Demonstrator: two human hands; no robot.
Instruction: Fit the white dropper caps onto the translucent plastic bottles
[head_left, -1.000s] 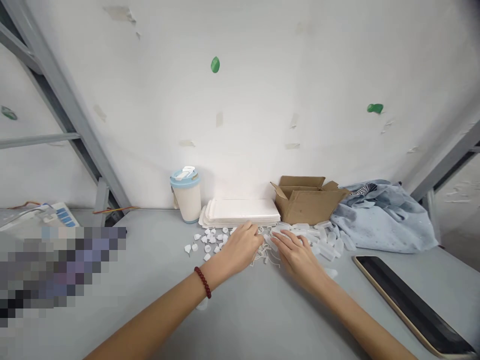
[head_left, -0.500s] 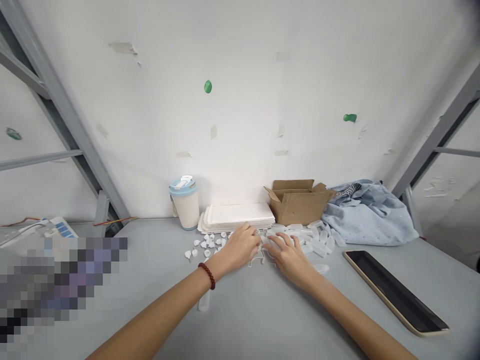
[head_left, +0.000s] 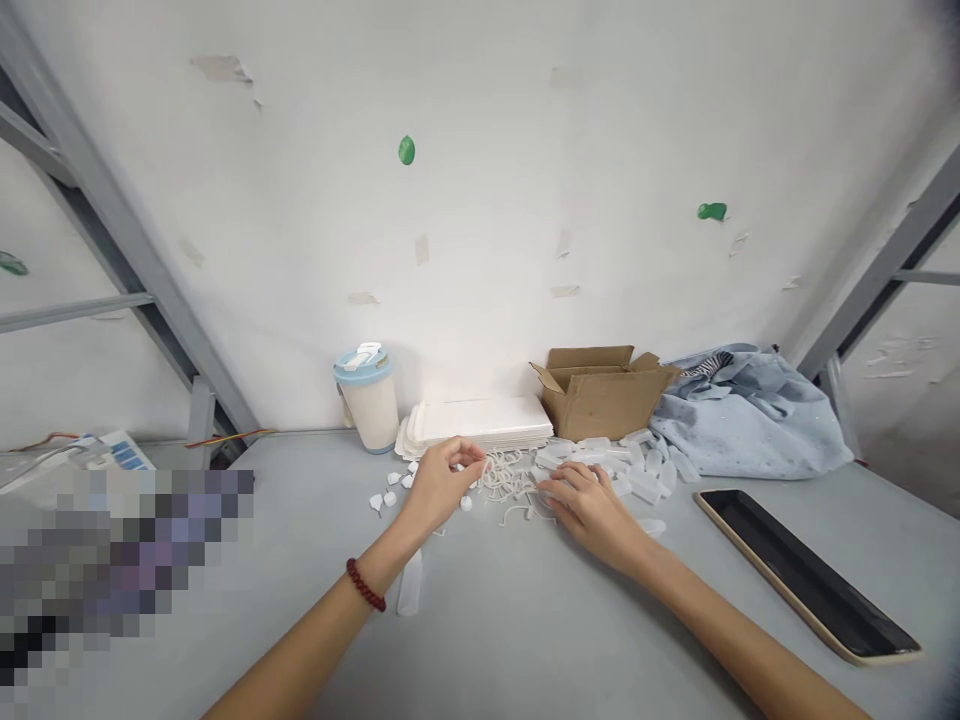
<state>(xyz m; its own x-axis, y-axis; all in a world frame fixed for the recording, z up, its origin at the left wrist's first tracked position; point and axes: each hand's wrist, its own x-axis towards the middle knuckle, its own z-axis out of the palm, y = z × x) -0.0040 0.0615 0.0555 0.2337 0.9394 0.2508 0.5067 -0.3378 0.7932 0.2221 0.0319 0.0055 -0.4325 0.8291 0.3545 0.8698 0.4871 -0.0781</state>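
Pinching perhaps a hook (head_left: 478,471), left hand (head_left: 439,487)

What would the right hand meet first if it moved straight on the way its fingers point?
Probably the tangle of thin white pieces, lying just ahead of the right hand; beyond it is the left hand. Depth is hard to judge.

Bare forearms, sleeveless; dark red bead bracelet (head_left: 366,586) on the left wrist.

cup (head_left: 369,398): cream, blue lid | box (head_left: 600,393): brown | cloth (head_left: 750,420): pale blue | bracelet (head_left: 365,586): dark red
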